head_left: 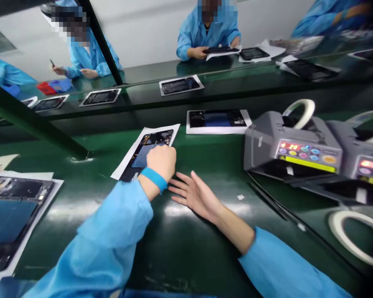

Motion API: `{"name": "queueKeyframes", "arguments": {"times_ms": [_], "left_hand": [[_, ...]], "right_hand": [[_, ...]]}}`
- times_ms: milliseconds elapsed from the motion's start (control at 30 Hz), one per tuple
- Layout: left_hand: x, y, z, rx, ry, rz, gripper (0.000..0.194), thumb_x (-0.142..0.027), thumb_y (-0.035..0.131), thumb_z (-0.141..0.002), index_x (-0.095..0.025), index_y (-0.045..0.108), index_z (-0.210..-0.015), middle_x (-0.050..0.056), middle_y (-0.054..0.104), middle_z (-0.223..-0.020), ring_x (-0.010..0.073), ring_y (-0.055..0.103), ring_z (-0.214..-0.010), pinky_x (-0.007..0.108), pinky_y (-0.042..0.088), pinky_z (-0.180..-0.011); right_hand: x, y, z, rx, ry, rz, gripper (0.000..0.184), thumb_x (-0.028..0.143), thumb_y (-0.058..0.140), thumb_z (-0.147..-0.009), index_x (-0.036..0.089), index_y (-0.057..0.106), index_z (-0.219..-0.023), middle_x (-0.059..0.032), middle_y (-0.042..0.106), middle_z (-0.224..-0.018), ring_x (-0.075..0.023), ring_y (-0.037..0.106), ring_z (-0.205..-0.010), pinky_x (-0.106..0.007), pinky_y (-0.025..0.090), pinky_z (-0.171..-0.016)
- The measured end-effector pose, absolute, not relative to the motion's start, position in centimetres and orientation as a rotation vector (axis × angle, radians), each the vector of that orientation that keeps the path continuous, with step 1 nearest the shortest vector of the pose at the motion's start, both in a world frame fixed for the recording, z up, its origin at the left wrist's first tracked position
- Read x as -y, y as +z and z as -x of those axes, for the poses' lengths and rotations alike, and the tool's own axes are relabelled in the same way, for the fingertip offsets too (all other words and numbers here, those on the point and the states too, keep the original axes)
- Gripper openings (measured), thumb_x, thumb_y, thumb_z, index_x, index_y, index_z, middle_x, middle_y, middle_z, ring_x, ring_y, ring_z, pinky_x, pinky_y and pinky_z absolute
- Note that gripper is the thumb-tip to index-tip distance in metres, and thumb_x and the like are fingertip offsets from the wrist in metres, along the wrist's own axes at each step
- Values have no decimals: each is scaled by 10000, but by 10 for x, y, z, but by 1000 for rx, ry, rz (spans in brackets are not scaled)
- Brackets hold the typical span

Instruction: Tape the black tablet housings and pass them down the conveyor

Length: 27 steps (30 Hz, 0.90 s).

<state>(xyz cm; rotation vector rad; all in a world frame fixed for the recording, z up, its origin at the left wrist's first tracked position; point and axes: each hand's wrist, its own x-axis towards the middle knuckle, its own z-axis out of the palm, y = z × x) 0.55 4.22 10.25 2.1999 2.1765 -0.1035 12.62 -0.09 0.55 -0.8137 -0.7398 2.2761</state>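
Note:
My left hand [163, 163], with a blue band [154, 179] round its wrist, is closed over the right side of an opened tablet [142, 154]. Its fingertips are turned away, so whatever they hold, if anything, is hidden. Under the tablet lies a white paper sheet [129, 160], angled on the green bench. Just right of that wrist, my right hand [197, 193] hovers palm inward with fingers stretched out and nothing in it. Another opened tablet [217, 119] rests on white paper behind my hands.
Two grey tape dispensers [294, 145] with lit displays stand at right, and a white tape roll [337, 225] lies before them. A large opened tablet [10, 219] sits at left. A green post [37, 120] rises from the bench. Co-workers in blue [208, 31] sit beyond the raised shelf.

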Motion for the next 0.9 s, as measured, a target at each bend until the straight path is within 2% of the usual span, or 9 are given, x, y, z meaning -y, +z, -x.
{"name": "queueKeyframes", "arguments": {"times_ms": [100,200,300,367,433,567,633,733,900], "left_hand": [[18,91,-34,-2136,-183,-2198,200,-63,473,-863,-84,670,-832,161,684,-807,291,689,-803,372,529,-665],[73,81,-33,-1966,-136,-2263,190,-186,480,-895,-137,661,-868,110,686,-830,252,687,-723,357,545,-637],[116,76,6,-1786,259,-2322,225,-341,542,-895,-170,645,-997,91,686,-960,235,668,-883,363,553,-797],[134,71,41,-1793,457,-2390,376,-449,572,-870,-180,605,-1132,110,651,-1122,256,615,-1048,396,517,-916],[147,64,69,-1860,453,-2442,530,-543,597,-823,-187,561,-1214,128,609,-1210,288,584,-1103,437,514,-916],[166,40,71,-1740,343,-2602,606,-590,599,-802,-156,536,-1220,135,617,-1173,284,603,-1028,437,537,-836],[175,28,52,-1647,391,-2710,558,-586,543,-842,-125,558,-1157,140,634,-1090,279,611,-949,428,542,-764],[183,18,25,-1614,479,-2805,371,-445,448,-935,-111,583,-1022,126,635,-958,258,601,-836,397,520,-675],[182,14,15,-1575,543,-2820,192,-252,424,-955,-130,561,-898,78,595,-818,213,568,-726,346,475,-625]], "right_hand": [[16,-1,-124,749,2244,822,534,664,519,-779,229,556,-1085,-83,669,-1056,-209,645,-941,-386,528,-811],[36,-4,-136,813,2184,872,409,492,665,-735,231,565,-1033,-27,680,-902,-157,646,-771,-301,533,-711],[49,-1,-154,921,2144,925,364,389,702,-719,217,579,-1016,-5,666,-807,-118,622,-664,-249,523,-636],[52,0,-170,996,2107,969,336,385,687,-730,205,588,-996,-2,657,-779,-103,609,-633,-224,514,-595],[52,2,-188,1072,2065,1022,313,384,669,-742,193,596,-978,3,648,-750,-89,591,-597,-200,497,-549],[50,6,-231,1255,1995,1129,300,373,660,-744,165,615,-957,18,621,-671,-64,536,-508,-171,445,-471],[51,8,-248,1359,1958,1168,326,394,663,-731,157,623,-952,23,613,-648,-66,527,-491,-181,444,-465],[54,8,-262,1510,1876,1220,381,447,644,-722,147,631,-957,29,592,-603,-85,526,-481,-211,457,-469],[60,4,-268,1750,1590,1324,387,470,557,-776,144,653,-962,30,552,-541,-117,520,-465,-244,448,-449]]}}
